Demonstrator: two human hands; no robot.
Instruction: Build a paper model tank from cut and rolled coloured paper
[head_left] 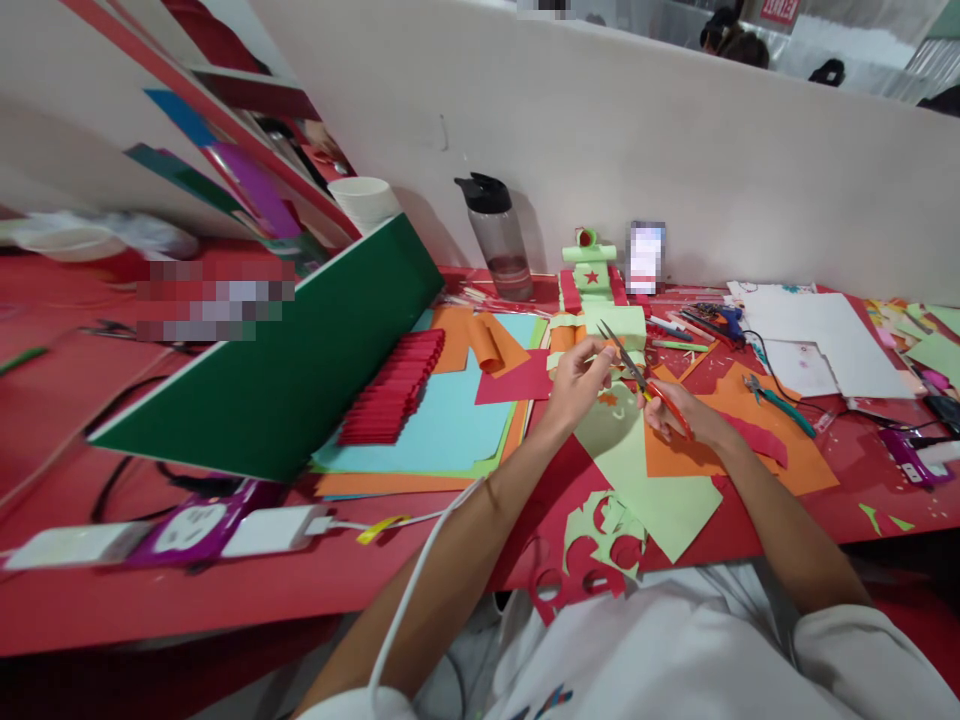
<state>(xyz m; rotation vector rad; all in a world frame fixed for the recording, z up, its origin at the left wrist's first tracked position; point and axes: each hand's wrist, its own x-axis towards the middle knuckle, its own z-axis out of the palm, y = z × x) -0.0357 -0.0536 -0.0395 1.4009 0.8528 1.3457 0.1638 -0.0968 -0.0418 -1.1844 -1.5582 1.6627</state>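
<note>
My right hand grips a pair of scissors with red handles, their blades apart and pointing up and left. Close to the blades, the fingers of my left hand are pinched together. A speck of orange shows at those fingertips, too small to name for certain. Behind both hands stands a paper model of green, red and orange rolls with a red star on it. Below them lie a light green sheet and a small orange star-like cutout.
On the left, a dark green board leans over stacked coloured paper and a row of red paper rolls. A bottle and a phone stand by the wall. Pliers lie right; green paper scraps lie near the front edge.
</note>
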